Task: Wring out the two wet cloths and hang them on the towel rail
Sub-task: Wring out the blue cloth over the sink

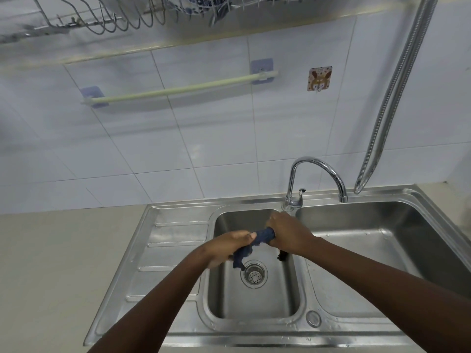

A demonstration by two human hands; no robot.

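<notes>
A dark blue cloth [263, 236] is twisted into a roll above the small left basin of the steel sink [178, 250]. My left hand [229, 244] grips its left end and my right hand [288, 234] grips its right end. One loose end hangs down towards the drain [254, 273]. A dark scrap [283, 255] shows under my right wrist; I cannot tell whether it belongs to the same cloth. The pale green towel rail [178, 89] is fixed to the tiled wall above, bare.
A chrome tap [316, 174] arches over the divider between the two basins. A metal hose [392, 98] hangs down the wall at the right. A wire dish rack [102, 19] with crockery sits overhead. A cartoon hook sticker [319, 78] is beside the rail.
</notes>
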